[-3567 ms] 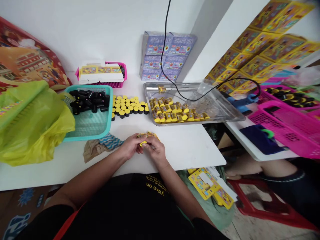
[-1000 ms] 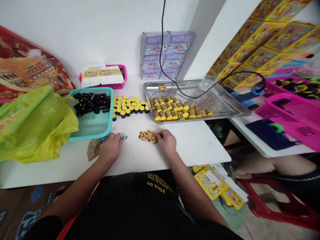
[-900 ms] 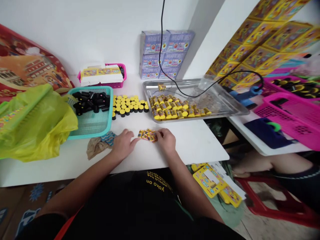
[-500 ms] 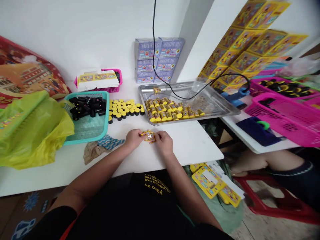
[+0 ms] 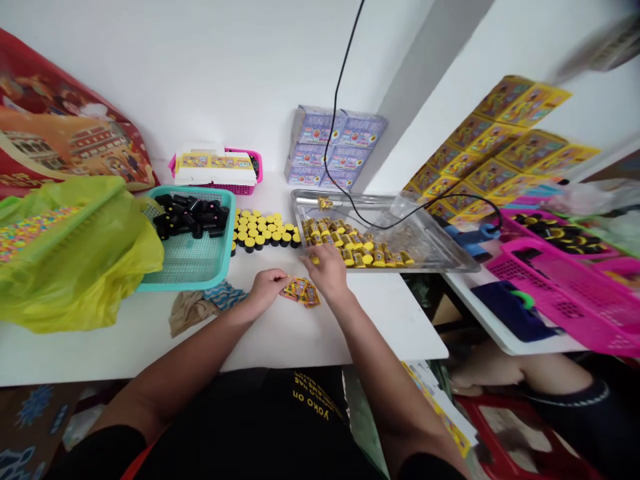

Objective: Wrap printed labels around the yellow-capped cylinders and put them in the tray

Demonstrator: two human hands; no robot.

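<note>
My left hand (image 5: pixel 268 291) pinches the edge of a small fanned stack of yellow printed labels (image 5: pixel 300 291) just above the white table. My right hand (image 5: pixel 327 270) is at the near left rim of the metal tray (image 5: pixel 425 268), apart from the labels. Its thumb and forefinger are spread, and nothing shows between them. Beside its fingers, inside the tray, lie several small yellow-wrapped jars (image 5: pixel 367 258). Left of the tray, black jars with yellow lids (image 5: pixel 259 233) stand packed together.
A teal basket (image 5: pixel 228 250) holds loose black jars. Near it are a crumpled cloth (image 5: pixel 193 312) and a yellow plastic bag (image 5: pixel 100 267). A black cable (image 5: pixel 345 73) hangs over the tray. Pink baskets (image 5: pixel 565 280) and a seated person's leg (image 5: pixel 555 377) are at right.
My right hand has left the labels and moved up to the tray's edge. My left hand still holds the labels, now more fanned out. The view has shifted.
</note>
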